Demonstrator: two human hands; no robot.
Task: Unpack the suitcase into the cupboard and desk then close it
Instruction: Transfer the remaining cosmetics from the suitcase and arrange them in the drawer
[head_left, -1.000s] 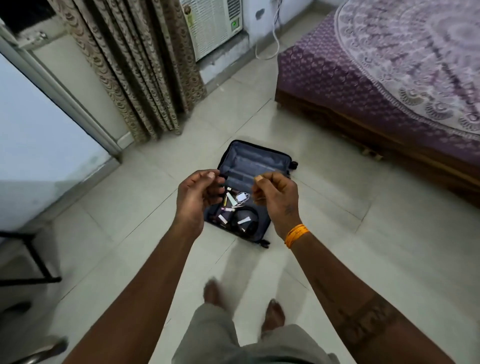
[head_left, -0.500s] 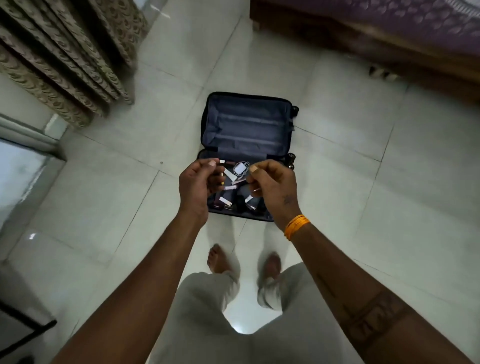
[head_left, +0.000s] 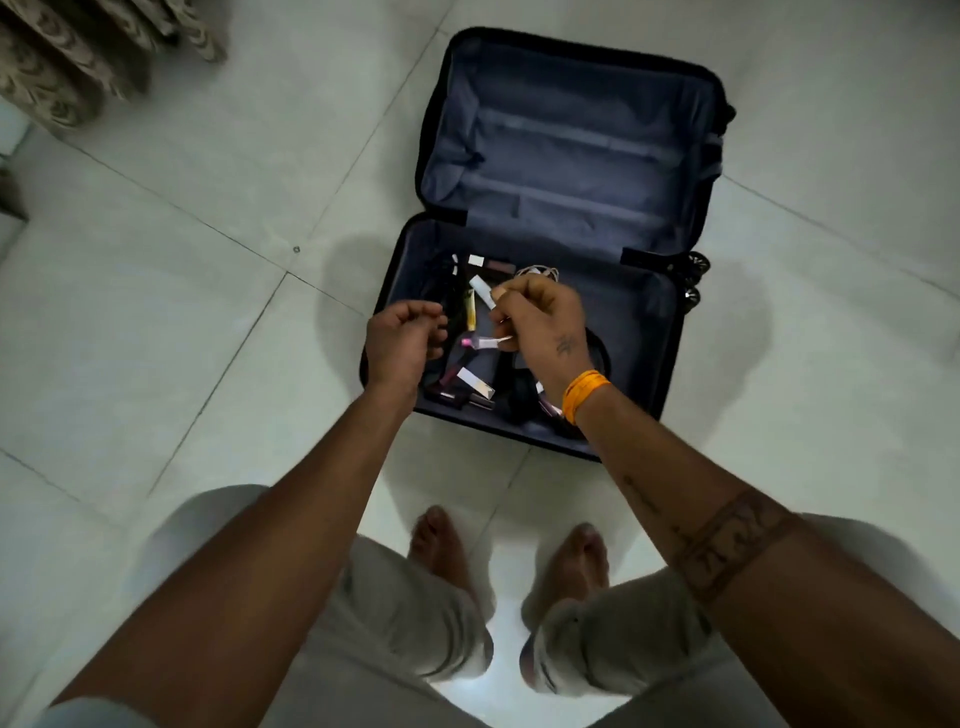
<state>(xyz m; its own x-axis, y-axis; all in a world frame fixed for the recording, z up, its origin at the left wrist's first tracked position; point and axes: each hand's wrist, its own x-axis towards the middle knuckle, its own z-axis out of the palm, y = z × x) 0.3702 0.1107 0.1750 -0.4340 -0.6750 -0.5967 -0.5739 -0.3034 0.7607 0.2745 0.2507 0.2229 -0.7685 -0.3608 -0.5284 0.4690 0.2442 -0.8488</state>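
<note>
Suitcase (head_left: 566, 156) lies flat on the tiled floor (head_left: 156, 338), lid thrown wide; the lid half shows only bare lining, while the half nearer the person's feet (head_left: 441, 545) holds a scatter of small items (head_left: 467, 379): slim tubes, white-capped pieces, something dark and round near the suitcase's near wall. Over that filled half hang both hands. Left hand (head_left: 402, 340) sits above the suitcase's left wall, fingers loosely curled, and I can see nothing in it. Right hand (head_left: 540, 325), orange band (head_left: 584, 392) at the wrist, hovers over the middle of the clutter with fingers curled in; a small pale piece shows at its fingertips, but whether it's pinched or simply lying beneath, I cannot tell.

Reading the play: the unpacking is in its picking-out stage, with plenty left inside, so closing is a long way off. Next move, I'd say, calls for a firm pinch on one or several of those little pieces, a clean lift clear of the suitcase walls, then a carry to cupboard or desk, neither in view. Curtain (head_left: 78, 52) hangs beyond the suitcase's far left corner.
</note>
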